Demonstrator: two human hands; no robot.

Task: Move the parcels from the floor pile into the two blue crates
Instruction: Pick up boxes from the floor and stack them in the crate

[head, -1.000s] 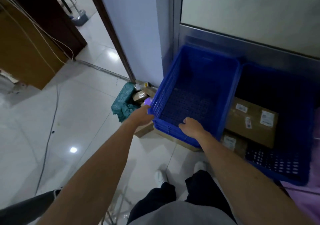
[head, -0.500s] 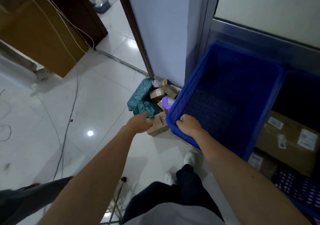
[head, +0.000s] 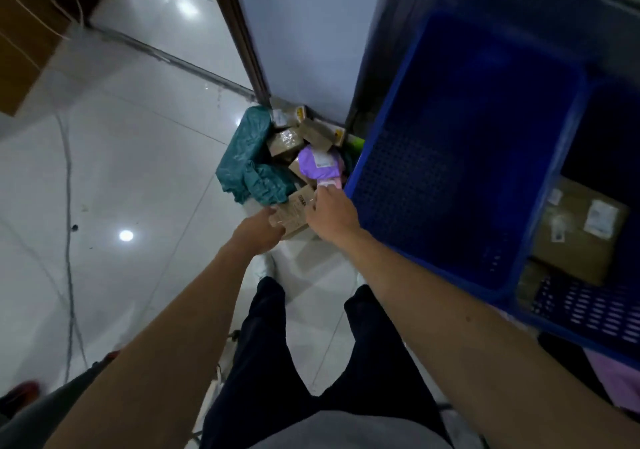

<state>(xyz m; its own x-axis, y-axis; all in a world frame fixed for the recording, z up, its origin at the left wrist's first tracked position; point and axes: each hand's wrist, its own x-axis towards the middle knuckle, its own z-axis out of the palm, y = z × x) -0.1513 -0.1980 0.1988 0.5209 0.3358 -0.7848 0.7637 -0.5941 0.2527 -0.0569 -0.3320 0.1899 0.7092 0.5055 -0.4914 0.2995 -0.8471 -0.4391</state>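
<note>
Parcels [head: 294, 144] are lying in a heap on the floor [head: 145, 178], in the corner against the wall [head: 304, 40], and I am working at the heap's near edge. My left hand [head: 258, 232] is pinching the near left corner of a small brown box [head: 292, 215], thumb on top and the other fingers tucked out of sight beneath. My right hand [head: 330, 211] is coming over the box's right edge with bent fingers; through the blur I cannot tell whether they are gripping it or only touching it, and they are also brushing a pink packet [head: 327, 184] just behind.

The box is lying between my two hands, its long axis slanting away from me, from the left hand up toward the right. Just beyond it a purple bag [head: 318, 164] is resting on more brown boxes, and teal bags [head: 249, 161] are slumping on the heap's left side.

The crate [head: 433, 189] is standing directly to the right of the box, its wall just beside my right hand, so that hand is the nearer one and I judge the lift is going rightward over the rim. Nothing is showing inside it. A second crate [head: 588, 313] beyond it is holding a carton [head: 575, 237].
</note>
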